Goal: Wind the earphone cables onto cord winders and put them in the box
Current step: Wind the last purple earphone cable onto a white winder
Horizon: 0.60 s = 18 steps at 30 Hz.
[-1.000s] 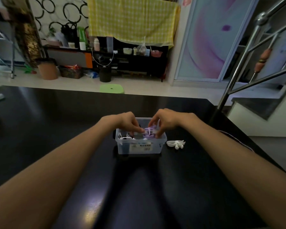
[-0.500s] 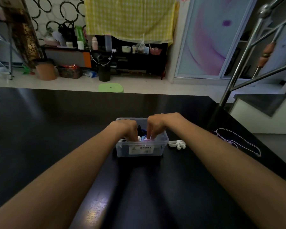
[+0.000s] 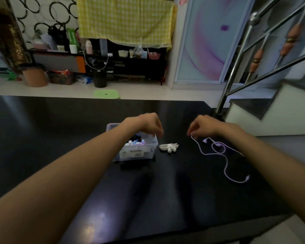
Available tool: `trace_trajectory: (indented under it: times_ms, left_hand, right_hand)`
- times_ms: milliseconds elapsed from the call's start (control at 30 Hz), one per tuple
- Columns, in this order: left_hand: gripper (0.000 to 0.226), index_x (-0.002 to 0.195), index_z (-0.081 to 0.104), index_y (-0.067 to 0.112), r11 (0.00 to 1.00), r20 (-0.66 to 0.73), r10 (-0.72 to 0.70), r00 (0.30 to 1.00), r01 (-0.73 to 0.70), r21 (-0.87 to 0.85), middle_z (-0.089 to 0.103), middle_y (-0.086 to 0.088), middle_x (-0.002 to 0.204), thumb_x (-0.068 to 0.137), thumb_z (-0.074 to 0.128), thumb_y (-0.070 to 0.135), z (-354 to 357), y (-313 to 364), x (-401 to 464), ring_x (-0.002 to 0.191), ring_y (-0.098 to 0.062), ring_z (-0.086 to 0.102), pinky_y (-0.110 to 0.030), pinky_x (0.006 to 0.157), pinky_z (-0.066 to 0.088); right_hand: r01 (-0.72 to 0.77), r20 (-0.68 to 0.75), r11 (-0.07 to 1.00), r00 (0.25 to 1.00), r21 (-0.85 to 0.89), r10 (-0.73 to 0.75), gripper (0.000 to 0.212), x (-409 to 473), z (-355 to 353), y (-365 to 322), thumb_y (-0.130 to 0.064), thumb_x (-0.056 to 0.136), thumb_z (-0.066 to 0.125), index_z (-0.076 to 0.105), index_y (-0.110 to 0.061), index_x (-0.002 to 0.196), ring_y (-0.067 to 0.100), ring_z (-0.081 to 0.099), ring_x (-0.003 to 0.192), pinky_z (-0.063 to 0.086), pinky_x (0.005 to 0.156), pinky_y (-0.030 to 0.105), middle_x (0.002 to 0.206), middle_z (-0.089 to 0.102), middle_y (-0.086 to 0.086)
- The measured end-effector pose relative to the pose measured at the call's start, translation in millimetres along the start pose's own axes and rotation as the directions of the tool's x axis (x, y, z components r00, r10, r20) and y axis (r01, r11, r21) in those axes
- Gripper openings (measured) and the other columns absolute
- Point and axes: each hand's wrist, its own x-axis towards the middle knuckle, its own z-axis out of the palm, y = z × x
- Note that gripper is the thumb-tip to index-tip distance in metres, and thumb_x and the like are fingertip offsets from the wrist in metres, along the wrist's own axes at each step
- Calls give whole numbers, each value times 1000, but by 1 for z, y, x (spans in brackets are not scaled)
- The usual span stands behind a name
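Right hand: the right hand (image 3: pixel 203 126) hung at centre right of the frame, fingers curled downward, fingertips pinching the upper end of the earphone cable (image 3: pixel 217 152).
Earphone cable: pale purple, it started at those fingertips and trailed toward the lower right across the black table (image 3: pixel 60 138), looping once below the hand and ending in a plug near the right forearm. Its earbuds lay just under the wrist.
Left hand: the left hand (image 3: pixel 148 125) hovered at centre frame above the right edge of the box (image 3: pixel 136 152), fingers loosely curled downward and holding nothing that could be made out.
Cord winder: a white cord winder (image 3: pixel 168 147) lay flat on the table between the two hands, just right of the box and apart from the cable.
Box: clear plastic with a label on its near wall, it sat under the left wrist with wound earphones in white, blue, black and purple inside.
Change: half a second before, both hands were down inside the box; since then they had lifted out, the right one moving away to the cable, which earlier lay untouched on the table.
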Motion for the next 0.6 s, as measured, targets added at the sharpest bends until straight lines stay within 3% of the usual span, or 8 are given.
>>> trace_trajectory:
  times_ms: [67,167,267,367,433,533,600]
  left_hand:
    - [24,112,68,13,997,12,24,1000,-25,71,65,0,101,92,58,23,25,17,10,92,-13,61,-30,88,48]
    - [29,117,66,20,992,73,48,996,-56,111,66,-3,118,90,56,22,67,38,29,104,-21,63,-36,95,49]
    - [48,139,46,19,978,97,109,989,-125,170,47,-6,143,92,53,17,104,58,46,128,-25,47,-33,107,37]
    - [65,149,23,19,966,93,210,973,-221,133,22,-7,156,92,52,11,131,72,57,141,-22,29,-29,113,24]
    - [63,148,27,23,955,91,246,965,-257,150,26,-3,155,91,55,16,145,75,64,138,-21,34,-28,111,27]
    - [35,127,56,31,920,-1,260,966,-247,304,55,1,133,92,54,30,156,73,66,119,-22,53,-30,94,41]
    - [25,115,64,29,888,-98,260,961,-198,414,62,-5,120,94,50,34,151,69,58,111,-26,57,-33,87,43]
  right_hand:
    - [-163,66,984,984,-64,168,24,-14,15,38,-15,89,57,69,-14,110,18,64,97,48,96,35,95,69,0]
    - [-400,193,915,894,-58,404,41,-30,51,88,-21,91,54,52,-10,131,25,54,119,43,102,34,134,53,10]
    - [-457,236,890,864,-2,444,62,-34,98,125,-44,88,56,38,-18,141,29,42,130,34,109,40,146,41,10]
    - [-307,-115,950,943,56,312,40,-45,126,123,-35,91,55,52,-21,128,28,50,118,43,98,39,128,51,11]
    - [-145,-270,977,945,157,184,21,-55,135,107,-23,90,57,64,-22,109,22,59,99,49,85,38,106,58,4]
    - [-53,-239,971,965,231,109,11,-67,140,94,-24,89,58,66,-25,97,17,62,84,52,78,38,89,62,-4]
    - [-11,-156,955,986,298,60,12,-72,137,97,-26,87,63,66,-25,98,11,63,78,53,76,32,81,64,-6]
